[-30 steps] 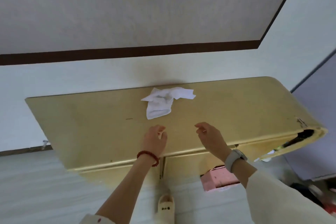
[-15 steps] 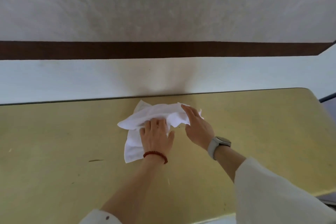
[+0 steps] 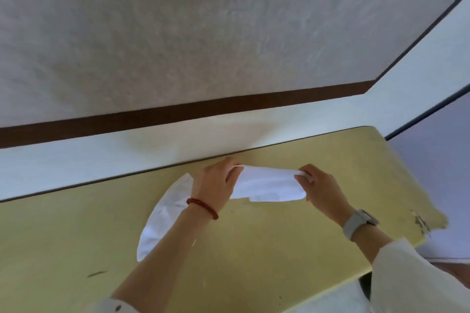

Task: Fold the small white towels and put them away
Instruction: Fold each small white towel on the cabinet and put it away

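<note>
Both hands have lifted off the flattened cloth: now the left hand (image 3: 216,183) and right hand (image 3: 321,189) pinch opposite ends of one white towel (image 3: 267,185), stretched above the yellow bench (image 3: 254,249); a second towel (image 3: 162,218) lies beneath the left wrist.

The towel (image 3: 269,185) is plain white, with no pattern on it. A second white towel (image 3: 162,216) is just as plain. The table (image 3: 254,249) is yellow, a bit greenish, with a few small dark marks, and its right corner (image 3: 422,223) is chipped and pale. The bracelet (image 3: 202,207) is made of dark red beads. The watch (image 3: 358,222) has a grey band. The sleeve (image 3: 412,279) is cream white. The wall (image 3: 203,33) is speckled grey on top, with a dark brown stripe (image 3: 178,112) across it and plain white below.
</note>
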A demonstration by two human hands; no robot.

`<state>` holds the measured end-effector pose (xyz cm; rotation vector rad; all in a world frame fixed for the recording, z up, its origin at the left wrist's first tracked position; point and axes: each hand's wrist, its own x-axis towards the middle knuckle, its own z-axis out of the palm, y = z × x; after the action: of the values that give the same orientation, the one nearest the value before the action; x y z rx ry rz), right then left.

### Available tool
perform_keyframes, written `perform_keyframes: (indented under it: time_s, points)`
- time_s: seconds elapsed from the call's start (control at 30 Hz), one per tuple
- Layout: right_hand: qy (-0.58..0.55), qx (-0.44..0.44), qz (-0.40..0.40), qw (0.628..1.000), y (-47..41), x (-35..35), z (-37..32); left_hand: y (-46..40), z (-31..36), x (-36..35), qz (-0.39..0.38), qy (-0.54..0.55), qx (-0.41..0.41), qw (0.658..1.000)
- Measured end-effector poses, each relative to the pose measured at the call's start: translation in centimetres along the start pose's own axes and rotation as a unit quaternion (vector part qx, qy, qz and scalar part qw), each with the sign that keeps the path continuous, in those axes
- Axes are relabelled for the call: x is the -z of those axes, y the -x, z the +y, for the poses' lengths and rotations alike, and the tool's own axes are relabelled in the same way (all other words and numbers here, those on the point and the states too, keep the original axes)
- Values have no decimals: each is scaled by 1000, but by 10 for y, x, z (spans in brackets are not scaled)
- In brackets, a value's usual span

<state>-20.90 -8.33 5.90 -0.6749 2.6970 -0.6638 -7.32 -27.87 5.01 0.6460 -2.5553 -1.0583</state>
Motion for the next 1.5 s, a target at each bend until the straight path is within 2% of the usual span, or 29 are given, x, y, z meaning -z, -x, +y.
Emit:
perform_keyframes:
  time_s: [0.2,0.37,0.5,0.63,0.77,0.87,0.97,1.0,1.07,1.13,1.27,1.37,1.5]
  points:
    - [-107,-32,199,974,8,113,41,-63,106,-10,-11,-53,-113,992]
    - [-164,-5,359,919,14,206,79,-100,206,-28,56,-34,-153,986]
    - [-175,35,410,894,34,240,106,-107,257,-50,118,10,-159,980]
    - [-167,28,374,912,61,214,149,-88,250,-81,93,-16,-203,975]
    - [-141,10,297,944,90,139,194,-56,190,-115,22,-91,-189,978]
    - [-150,-41,176,972,112,79,216,-29,140,-139,-109,-151,-137,973]
    - [-138,-106,48,984,131,35,230,-14,97,-159,-281,-222,-79,930]
    - [-129,-126,21,983,136,26,232,-12,87,-163,-327,-224,-58,916]
    - [-109,-172,-7,979,139,15,234,-12,76,-169,-367,-173,-4,914]
    - [-119,-217,2,969,132,12,234,-18,74,-174,-355,-101,44,928]
    - [-223,-275,108,929,102,21,234,-50,83,-195,-281,8,102,954]
    - [-273,-303,151,900,78,24,237,-69,87,-216,-247,48,105,962]
    - [-282,-324,182,885,51,23,248,-86,86,-241,-206,66,120,969]
